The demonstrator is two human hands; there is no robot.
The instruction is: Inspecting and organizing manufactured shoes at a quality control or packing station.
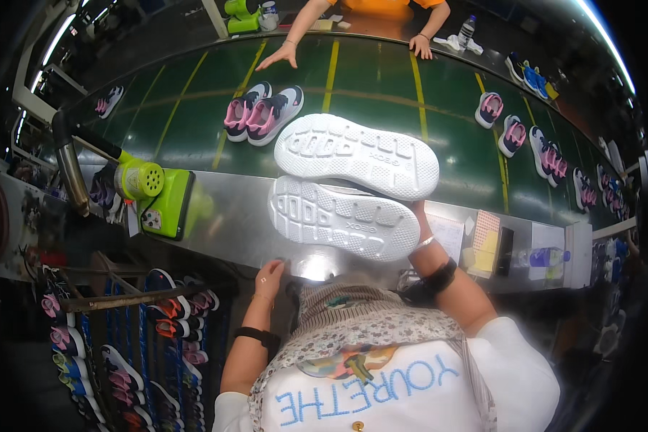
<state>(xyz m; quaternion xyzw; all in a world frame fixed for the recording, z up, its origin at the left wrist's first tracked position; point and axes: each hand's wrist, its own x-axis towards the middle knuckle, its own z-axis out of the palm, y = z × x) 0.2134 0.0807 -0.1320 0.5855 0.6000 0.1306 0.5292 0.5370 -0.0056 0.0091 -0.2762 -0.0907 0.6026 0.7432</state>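
Two shoes are held up before me with their white, patterned soles facing me, an upper sole [356,157] and a lower sole [345,218]. My right hand [420,220] grips this pair from its right end; most of its fingers are hidden behind the soles. Apart from the shoes, my left hand [270,278] is by the near edge of the metal bench [230,216]. Its fingers are bent and partly dark, so I cannot make out whether they hold anything. Beyond the held shoes, a navy and pink pair [261,115] stands on the green conveyor belt [371,86].
Left on the bench stands a lime-green machine [167,201] with a metal duct [70,162]. Papers [486,241] and a bottle [549,257] lie right. More shoes [549,155] sit along the belt. A shoe rack [111,299] is lower left. Across the belt, a co-worker's hand [281,56] reaches over it.
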